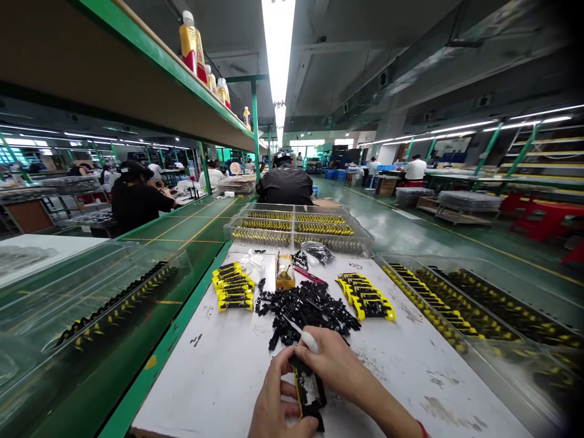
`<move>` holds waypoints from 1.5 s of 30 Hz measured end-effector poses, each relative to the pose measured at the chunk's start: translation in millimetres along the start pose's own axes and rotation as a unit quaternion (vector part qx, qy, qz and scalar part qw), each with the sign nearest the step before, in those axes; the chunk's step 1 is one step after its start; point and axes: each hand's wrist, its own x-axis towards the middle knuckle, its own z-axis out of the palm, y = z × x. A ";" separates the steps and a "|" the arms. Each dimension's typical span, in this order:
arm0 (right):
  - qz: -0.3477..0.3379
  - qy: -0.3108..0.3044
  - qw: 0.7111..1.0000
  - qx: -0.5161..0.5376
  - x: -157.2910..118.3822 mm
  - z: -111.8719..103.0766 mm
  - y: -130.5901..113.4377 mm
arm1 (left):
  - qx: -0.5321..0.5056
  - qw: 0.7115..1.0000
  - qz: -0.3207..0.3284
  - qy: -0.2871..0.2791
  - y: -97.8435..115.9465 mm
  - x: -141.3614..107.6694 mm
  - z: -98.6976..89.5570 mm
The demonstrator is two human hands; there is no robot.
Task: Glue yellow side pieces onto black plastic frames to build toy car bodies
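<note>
My left hand (pixel 278 395) is wrapped round a black plastic part (pixel 311 389) with a yellow edge, low in the middle of the view. My right hand (pixel 335 359) is closed on a white pointed tool (pixel 310 339), whose thin tip points up and left, away from the part. The right thumb is close to the part's upper end; whether it touches cannot be told. Just beyond both hands lies a heap of small black plastic pieces (pixel 308 307). Rows of black-and-yellow parts lie left (pixel 233 286) and right (pixel 365 296) of the heap.
Clear plastic trays of black-and-yellow parts stand at the left (pixel 104 310), the back (pixel 298 228) and the right (pixel 479 316). A small yellow box (pixel 285 278) and a red pen-like item (pixel 310 275) lie behind the heap. A shelf (pixel 182 73) overhangs the left; a co-worker (pixel 286 181) sits ahead.
</note>
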 end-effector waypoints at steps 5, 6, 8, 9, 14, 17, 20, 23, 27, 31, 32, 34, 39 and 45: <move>-0.020 -0.011 1.000 0.013 12.4 7.8 -4.3 | 0.101 0.991 0.069 0.055 -5.9 0.1 -3.4; -0.023 -0.015 0.999 0.021 14.7 9.3 -5.1 | 0.113 0.988 0.077 0.067 -7.1 -0.1 -4.4; -0.028 -0.026 0.998 0.043 19.3 11.8 -6.3 | 0.130 0.984 0.087 0.089 -8.6 -0.5 -7.1; -0.030 -0.033 0.997 0.058 21.5 12.5 -6.8 | 0.135 0.982 0.088 0.100 -8.7 -0.5 -8.9; 0.001 -0.061 0.987 0.151 27.9 7.0 -10.3 | 0.135 0.980 0.072 0.128 -0.8 1.4 -22.8; 0.050 -0.071 0.966 0.244 27.1 -1.2 -10.6 | 0.127 0.981 0.037 0.140 6.7 5.3 -31.5; 0.014 -0.066 0.953 0.294 25.8 -7.9 -5.4 | 0.109 0.984 0.012 0.141 10.7 9.8 -35.8; -0.017 -0.052 0.956 0.290 23.4 -10.4 1.3 | 0.087 0.985 -0.005 0.150 12.4 13.0 -34.9; -0.001 0.005 0.964 0.266 16.1 -8.4 3.9 | 0.073 0.985 -0.015 0.156 15.0 14.2 -33.0; -0.017 0.123 0.982 0.145 8.4 -3.6 4.0 | 0.071 0.986 -0.024 0.151 15.3 15.4 -34.2; -0.037 0.149 0.982 0.110 6.9 -2.2 4.1 | 0.071 0.986 -0.024 0.150 14.7 15.8 -34.7; -0.085 0.186 0.977 0.057 4.2 0.9 4.1 | 0.070 0.986 -0.027 0.148 12.9 16.6 -35.3; -0.167 0.217 0.962 -0.013 -1.8 9.1 0.8 | 0.059 0.988 -0.035 0.136 6.9 16.5 -35.9; -0.213 0.208 0.954 -0.029 -4.6 16.9 -3.3 | 0.052 0.989 -0.022 0.134 2.4 16.4 -37.3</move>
